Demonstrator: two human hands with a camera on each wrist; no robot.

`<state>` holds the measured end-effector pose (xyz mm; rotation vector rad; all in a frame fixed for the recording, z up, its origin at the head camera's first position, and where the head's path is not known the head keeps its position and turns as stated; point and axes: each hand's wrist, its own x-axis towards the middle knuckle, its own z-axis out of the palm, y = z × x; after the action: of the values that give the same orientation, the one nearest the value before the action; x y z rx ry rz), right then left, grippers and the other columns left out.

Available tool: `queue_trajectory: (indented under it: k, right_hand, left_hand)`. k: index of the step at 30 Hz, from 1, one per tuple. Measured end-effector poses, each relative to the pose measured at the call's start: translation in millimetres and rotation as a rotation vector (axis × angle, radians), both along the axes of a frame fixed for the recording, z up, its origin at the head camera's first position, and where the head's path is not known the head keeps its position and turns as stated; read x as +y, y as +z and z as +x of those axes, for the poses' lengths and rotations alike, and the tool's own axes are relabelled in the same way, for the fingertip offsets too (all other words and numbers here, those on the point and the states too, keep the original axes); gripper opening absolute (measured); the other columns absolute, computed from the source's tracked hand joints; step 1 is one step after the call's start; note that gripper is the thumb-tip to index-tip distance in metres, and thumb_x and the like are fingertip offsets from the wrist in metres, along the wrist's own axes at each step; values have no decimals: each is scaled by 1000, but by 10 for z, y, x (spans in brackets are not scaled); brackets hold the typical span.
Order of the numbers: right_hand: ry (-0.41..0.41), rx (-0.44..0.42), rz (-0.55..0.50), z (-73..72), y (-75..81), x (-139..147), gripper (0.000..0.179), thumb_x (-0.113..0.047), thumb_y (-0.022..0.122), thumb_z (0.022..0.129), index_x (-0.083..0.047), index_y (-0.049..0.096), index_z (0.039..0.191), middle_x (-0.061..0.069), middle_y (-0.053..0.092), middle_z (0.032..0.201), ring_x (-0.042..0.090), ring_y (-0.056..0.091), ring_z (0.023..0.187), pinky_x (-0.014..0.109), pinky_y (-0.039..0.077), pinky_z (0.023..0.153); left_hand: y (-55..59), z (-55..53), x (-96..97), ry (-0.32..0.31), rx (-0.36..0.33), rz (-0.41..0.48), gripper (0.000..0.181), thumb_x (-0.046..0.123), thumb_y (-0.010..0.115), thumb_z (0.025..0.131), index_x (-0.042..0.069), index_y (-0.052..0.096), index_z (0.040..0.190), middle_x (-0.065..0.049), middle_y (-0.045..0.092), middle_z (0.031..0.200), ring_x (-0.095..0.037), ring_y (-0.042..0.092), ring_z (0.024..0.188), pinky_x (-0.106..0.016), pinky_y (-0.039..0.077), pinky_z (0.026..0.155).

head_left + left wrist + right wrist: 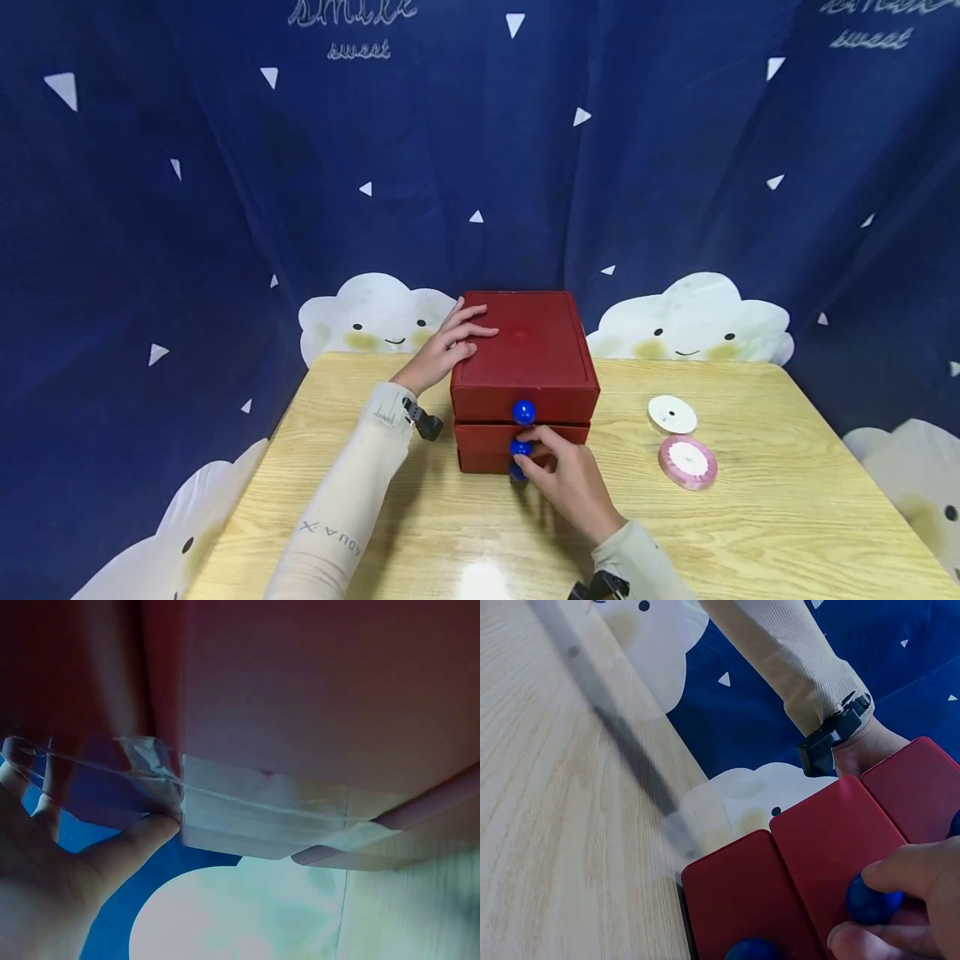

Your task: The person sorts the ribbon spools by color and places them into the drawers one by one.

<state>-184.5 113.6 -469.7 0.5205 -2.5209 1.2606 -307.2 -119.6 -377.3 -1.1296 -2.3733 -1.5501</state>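
Note:
A red box with three drawers [525,342] stands on the wooden table, each drawer front bearing a round blue knob. My left hand [448,343] rests on the box's left top edge, fingers spread over the top. In the left wrist view the thumb of that hand [135,847] touches the box's side. My right hand [566,479] pinches the middle blue knob [871,901] between thumb and finger. The top knob [524,412] is just above that hand, and the bottom knob [751,951] is below it. The middle drawer front [832,847] stands close to its neighbours.
Right of the box, a white disc-shaped spool [672,414] and a pink ribbon roll [687,462] lie on the table [780,517]. Behind hangs a dark blue curtain [420,150] printed with white triangles and clouds.

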Motion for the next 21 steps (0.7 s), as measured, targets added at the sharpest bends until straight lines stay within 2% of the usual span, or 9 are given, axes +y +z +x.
queue_trajectory:
  k: [6, 13, 21]
  right_hand:
    - [-6, -3, -11, 63, -1, 2, 25, -17, 77, 82, -30, 68, 101, -19, 66, 75, 0, 55, 56, 21, 46, 53]
    - [6, 3, -39, 137, -17, 4, 25, -17, 77, 81, -31, 68, 101, -17, 68, 78, 0, 58, 59, 21, 48, 55]
    - [30, 16, -83, 218, -61, 15, 26, -14, 77, 81, -27, 69, 102, -14, 69, 82, 1, 62, 65, 22, 51, 57]
  left_hand:
    - [-20, 3, 19, 21, -13, 55, 35, -1, 43, 93, -6, 63, 122, -18, 30, 153, -34, -4, 147, -57, 7, 114]
    - [-43, -1, 28, 17, -29, 110, 35, -2, 42, 92, -8, 63, 119, -18, 29, 154, -35, -5, 147, -57, 4, 114]
    - [-105, -2, 40, 21, -77, 164, 35, -1, 41, 92, -6, 65, 117, -15, 31, 153, -27, -5, 148, -54, 7, 115]
